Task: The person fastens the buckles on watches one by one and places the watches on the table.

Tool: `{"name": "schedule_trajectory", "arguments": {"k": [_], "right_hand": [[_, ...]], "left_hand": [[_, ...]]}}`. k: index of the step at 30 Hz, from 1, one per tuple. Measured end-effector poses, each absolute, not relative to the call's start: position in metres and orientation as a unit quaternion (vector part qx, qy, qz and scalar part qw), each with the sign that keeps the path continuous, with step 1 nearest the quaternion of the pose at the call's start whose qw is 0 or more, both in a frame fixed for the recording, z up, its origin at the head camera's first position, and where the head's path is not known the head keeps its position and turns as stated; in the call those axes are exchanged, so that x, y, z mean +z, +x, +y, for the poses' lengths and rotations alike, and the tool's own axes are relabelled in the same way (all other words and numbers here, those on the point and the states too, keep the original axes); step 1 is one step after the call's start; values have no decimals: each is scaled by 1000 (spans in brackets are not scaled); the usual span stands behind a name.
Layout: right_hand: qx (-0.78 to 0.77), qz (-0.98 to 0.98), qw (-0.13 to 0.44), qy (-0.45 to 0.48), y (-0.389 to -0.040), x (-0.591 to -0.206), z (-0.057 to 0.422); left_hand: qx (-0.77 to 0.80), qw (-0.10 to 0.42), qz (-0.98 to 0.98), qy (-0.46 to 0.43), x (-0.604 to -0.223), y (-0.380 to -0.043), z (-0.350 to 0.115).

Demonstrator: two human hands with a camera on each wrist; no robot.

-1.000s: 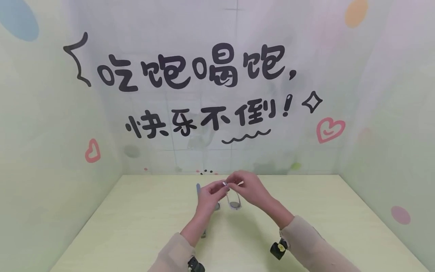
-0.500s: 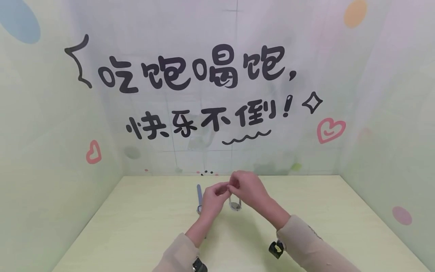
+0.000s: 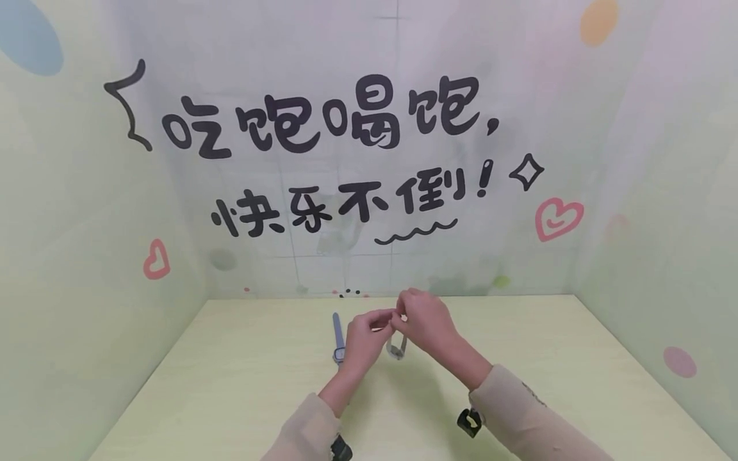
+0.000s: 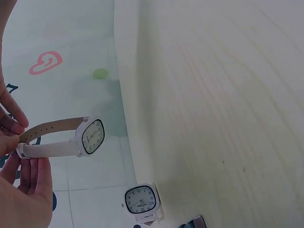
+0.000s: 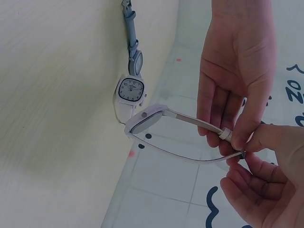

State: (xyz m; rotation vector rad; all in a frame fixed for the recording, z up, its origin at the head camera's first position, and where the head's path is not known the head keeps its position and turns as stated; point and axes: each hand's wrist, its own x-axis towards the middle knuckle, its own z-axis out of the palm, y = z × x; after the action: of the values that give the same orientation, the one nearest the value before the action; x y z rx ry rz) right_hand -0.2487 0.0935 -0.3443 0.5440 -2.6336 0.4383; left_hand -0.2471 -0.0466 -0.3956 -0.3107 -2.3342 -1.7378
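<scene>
1. Printed backdrop point(image 3: 357, 153): behind held white wristwatch point(image 4: 93, 136), reads "吃饱喝饱,快乐不倒!"
2. Tabletop point(image 3: 519, 358): below held white wristwatch.
3. Left hand point(image 3: 366, 339), right hand point(image 3: 428, 323): both pinch its strap ends, equally near.
4. Blue-strapped wristwatch point(image 5: 131, 35): tabletop, left of held white wristwatch.
5. Held white wristwatch: case hangs below hands, long axis roughly vertical; dial brand unreadable.
6. Second white wristwatch point(image 5: 131, 89): tabletop, just beyond held white wristwatch, right wrist view.
</scene>
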Motion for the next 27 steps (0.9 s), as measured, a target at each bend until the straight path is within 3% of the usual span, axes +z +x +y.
{"name": "schedule_trajectory", "arguments": {"k": [12,27], "right_hand": [[213,-946,172,171,-252,-345,99],[355,-894,199,186,-253,-348,103]], "left_hand": [[-548,118,-819,-120,-399,-249,-45],[-520,101,-840,-117,-401,-250,-48]]}}
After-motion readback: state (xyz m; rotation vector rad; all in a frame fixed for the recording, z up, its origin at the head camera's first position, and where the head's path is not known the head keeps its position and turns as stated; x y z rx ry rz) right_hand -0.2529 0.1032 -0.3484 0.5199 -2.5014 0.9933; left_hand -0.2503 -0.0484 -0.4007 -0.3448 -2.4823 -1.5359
